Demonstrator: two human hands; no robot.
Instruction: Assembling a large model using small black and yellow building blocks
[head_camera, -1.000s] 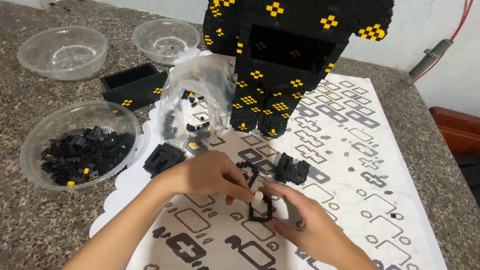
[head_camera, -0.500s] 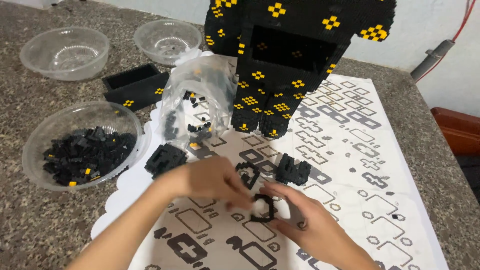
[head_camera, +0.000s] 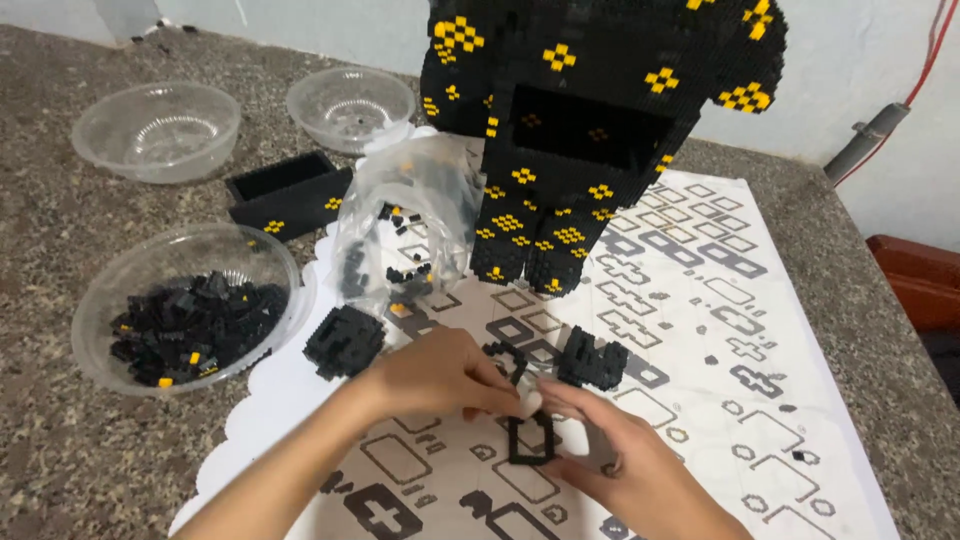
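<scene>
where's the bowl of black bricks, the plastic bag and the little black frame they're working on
bowl of black bricks (head_camera: 120, 285): head view, clear left wall.
plastic bag (head_camera: 415, 205): head view, its crumpled upper middle.
black frame (head_camera: 513, 440): head view, its left side, between both hands.

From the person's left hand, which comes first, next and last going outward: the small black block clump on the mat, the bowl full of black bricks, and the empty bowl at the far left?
Measured from the left hand in the head view:
1. Small black block clump, just to its left on the mat.
2. Bowl of black bricks, farther left, on the stone counter.
3. Empty clear bowl, at the far left, well behind.
</scene>
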